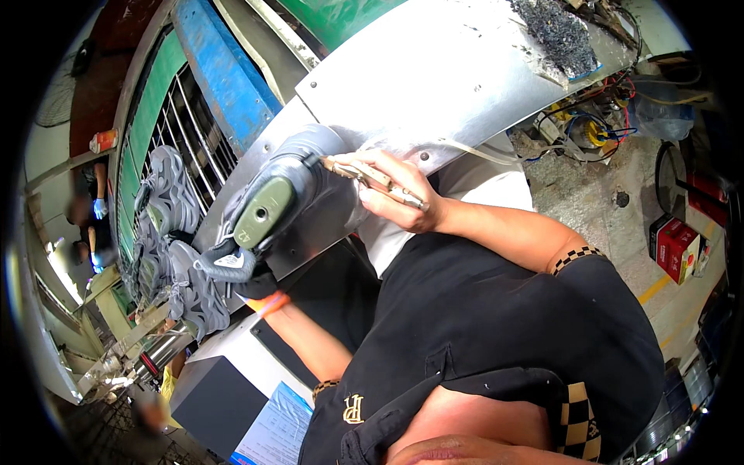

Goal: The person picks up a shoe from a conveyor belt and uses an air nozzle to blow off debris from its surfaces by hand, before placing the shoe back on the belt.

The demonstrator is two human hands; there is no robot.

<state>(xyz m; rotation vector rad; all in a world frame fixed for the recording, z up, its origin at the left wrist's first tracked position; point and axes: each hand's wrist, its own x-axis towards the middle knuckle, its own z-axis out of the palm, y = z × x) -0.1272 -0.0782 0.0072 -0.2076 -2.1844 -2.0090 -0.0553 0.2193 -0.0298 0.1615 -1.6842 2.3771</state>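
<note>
As the left hand [260,284] is gripping a grey shoe [301,180], the right hand [401,186] is clasping a tool [377,177] poking out beyond it.

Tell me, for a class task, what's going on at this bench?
A person is working on a grey shoe with a green block in it. The right hand grips a slim tool, its tip right at the shoe's side. The left hand, dark-gloved, is at the shoe's lower end; its grip is partly hidden. The shoe is over the metal bench, and more grey shoes sit to the left.
</note>
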